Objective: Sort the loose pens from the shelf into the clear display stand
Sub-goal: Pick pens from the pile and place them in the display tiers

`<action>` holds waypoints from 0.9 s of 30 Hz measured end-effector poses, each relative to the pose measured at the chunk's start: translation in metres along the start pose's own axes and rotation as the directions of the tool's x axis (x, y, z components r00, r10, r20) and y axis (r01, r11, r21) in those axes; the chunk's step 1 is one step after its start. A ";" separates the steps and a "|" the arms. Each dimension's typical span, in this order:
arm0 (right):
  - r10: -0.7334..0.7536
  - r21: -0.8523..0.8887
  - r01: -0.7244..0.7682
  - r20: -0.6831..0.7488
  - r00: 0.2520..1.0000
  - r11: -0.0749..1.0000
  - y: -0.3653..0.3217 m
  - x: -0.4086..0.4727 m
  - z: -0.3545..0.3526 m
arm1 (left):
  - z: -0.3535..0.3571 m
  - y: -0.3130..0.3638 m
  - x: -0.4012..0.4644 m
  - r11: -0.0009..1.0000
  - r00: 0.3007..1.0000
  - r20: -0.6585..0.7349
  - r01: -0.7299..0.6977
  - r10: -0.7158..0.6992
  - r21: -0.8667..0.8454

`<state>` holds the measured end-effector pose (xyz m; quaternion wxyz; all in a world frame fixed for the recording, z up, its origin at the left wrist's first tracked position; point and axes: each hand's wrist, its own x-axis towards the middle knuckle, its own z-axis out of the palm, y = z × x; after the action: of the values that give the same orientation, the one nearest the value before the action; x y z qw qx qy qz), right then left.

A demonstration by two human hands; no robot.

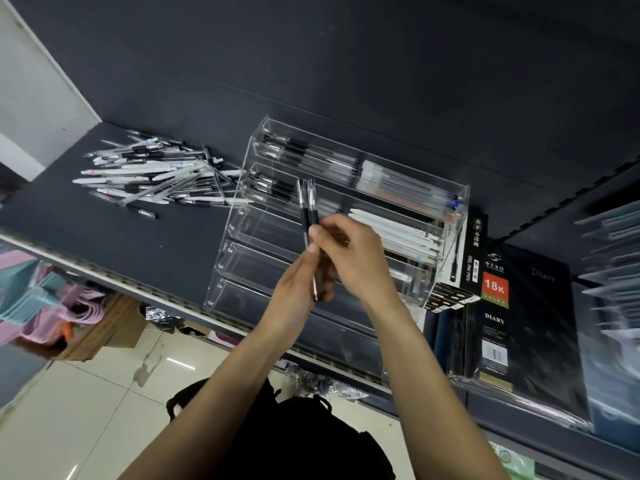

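Observation:
A heap of loose pens [156, 174], black, white and clear, lies on the dark shelf [138, 244] at the left. The clear display stand [242, 258] sits in the middle of the shelf; its upper tiers hold rows of pens, its lower tiers look bare. In front of the stand, two black-grip pens [308, 202] point upward. My left hand [294, 289] grips their lower ends, and my right hand [356, 258] pinches them at the grips with thumb and fingers.
A black gel-pen box [472, 251] leans against the stand's right side. Black diary books [516, 323] stand to the right, with stacked wrapped stock [613, 271] beyond. The shelf's front edge [104, 271] runs diagonally; pink and blue items [41, 306] and a tiled floor [86, 410] lie below.

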<state>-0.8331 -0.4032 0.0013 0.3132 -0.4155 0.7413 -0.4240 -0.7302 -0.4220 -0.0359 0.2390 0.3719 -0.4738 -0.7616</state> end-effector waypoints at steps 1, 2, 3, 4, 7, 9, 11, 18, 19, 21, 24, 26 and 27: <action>-0.001 0.043 0.001 -0.016 1.000 0.999 -0.002 0.002 0.002 | -0.002 -0.002 0.000 0.999 1.000 -0.026 -0.006 0.007 0.051; -0.001 0.088 0.004 -0.032 0.999 0.996 -0.004 0.006 0.002 | -0.004 -0.001 0.000 0.996 0.998 -0.056 -0.016 0.021 0.084; -0.007 0.132 0.013 -0.048 0.999 0.991 -0.007 0.009 0.001 | -0.007 0.000 0.000 0.994 0.995 -0.092 -0.037 0.046 0.100; -0.025 0.157 0.035 -0.066 0.998 0.987 -0.011 0.014 -0.001 | -0.011 0.002 0.001 0.993 0.988 -0.137 -0.062 0.075 0.097; -0.194 -0.096 0.185 -0.099 0.976 0.978 -0.022 0.030 -0.010 | -0.030 0.010 0.002 0.995 0.953 -0.288 -0.098 0.092 -0.007; -0.339 -0.456 0.280 -0.051 0.939 0.845 -0.026 0.045 -0.011 | -0.046 0.015 0.001 0.991 0.931 -0.357 -0.110 0.076 -0.077; -0.390 -0.625 0.316 0.020 0.921 0.714 -0.022 0.061 -0.005 | -0.061 0.017 0.001 0.985 0.902 -0.425 -0.135 0.077 -0.109; -0.491 -0.803 0.335 0.061 0.869 0.493 -0.009 0.082 0.021 | -0.087 0.020 0.004 0.970 0.879 -0.476 -0.150 0.042 -0.192; -0.501 -0.819 0.331 0.063 0.863 0.468 -0.009 0.083 0.024 | -0.088 0.020 0.004 0.971 0.882 -0.469 -0.148 0.043 -0.189; -0.512 -0.847 0.331 0.083 0.855 0.415 -0.009 0.085 0.029 | -0.089 0.020 0.004 0.977 0.890 -0.453 -0.137 0.048 -0.165; -0.502 -0.870 0.335 0.122 0.856 0.361 -0.011 0.088 0.035 | -0.091 0.021 0.004 0.983 0.914 -0.400 -0.127 0.064 -0.132; -0.485 -0.890 0.320 0.134 0.864 0.324 -0.011 0.089 0.037 | -0.093 0.020 0.005 0.985 0.931 -0.359 -0.121 0.068 -0.125; -0.471 -0.903 0.308 0.142 0.871 0.298 -0.011 0.089 0.037 | -0.093 0.021 0.006 0.986 0.937 -0.342 -0.114 0.066 -0.122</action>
<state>-0.8397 -0.4987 -0.0151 -0.1319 -0.6507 0.7463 -0.0470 -0.6595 -0.4860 -0.0448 0.3768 0.4567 -0.3878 -0.7064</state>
